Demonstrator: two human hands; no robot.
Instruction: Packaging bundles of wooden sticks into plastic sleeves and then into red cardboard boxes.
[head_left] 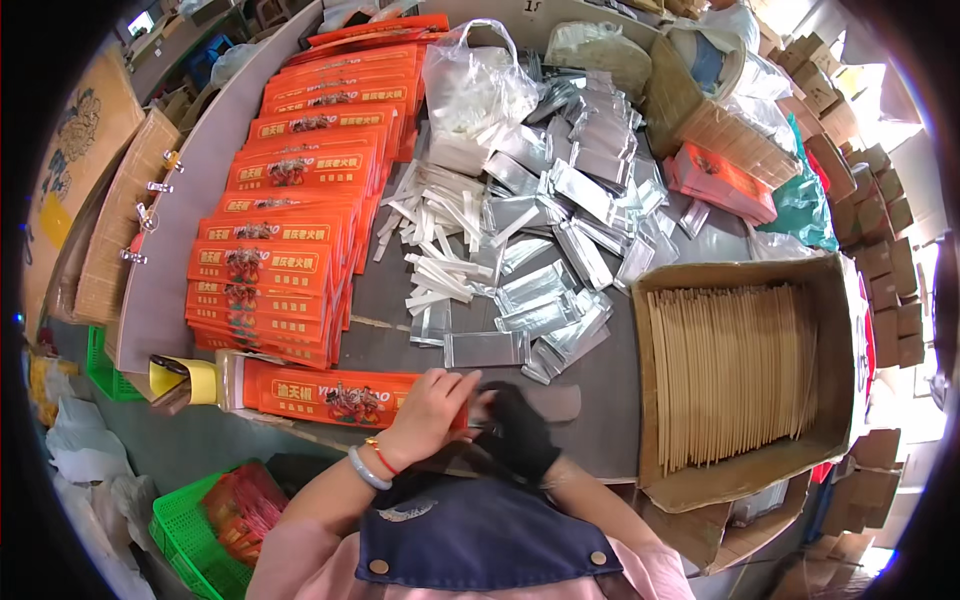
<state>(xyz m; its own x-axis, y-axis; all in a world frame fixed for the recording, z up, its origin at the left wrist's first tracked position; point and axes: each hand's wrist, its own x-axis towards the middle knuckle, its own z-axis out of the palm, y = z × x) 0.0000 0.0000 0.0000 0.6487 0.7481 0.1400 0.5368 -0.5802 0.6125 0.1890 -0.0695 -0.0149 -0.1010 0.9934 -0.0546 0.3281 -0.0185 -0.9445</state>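
- Navy apron flap (480, 530) is lying nearest, just below the near edge of the desk (615, 400).
- Above it, the bare left hand (430, 408) is touching the right end of a red packet (315, 395); its fingers are bending over, but I cannot tell whether they are gripping.
- Beside it, the black-gloved right hand (515, 432) is blurring, so I cannot tell whether it is holding anything.
- That packet is lying lengthwise along the near edge, left of the middle, and is seemingly being worked on, not yet finished.
- At the right edge, a cardboard box (838, 385) is holding closely packed wooden sticks (735, 375); plenty are apparently remaining.
- Toward the middle, silver packets (590, 250) are lying heaped, with slim white strips (440, 225) spreading to their left.
- Along the left edge, overlapping red packets (265, 260) are forming a deep stack; whether these are done or waiting is not showing.
- Toward the far edge, a clear plastic bag (480, 90) is slumping.
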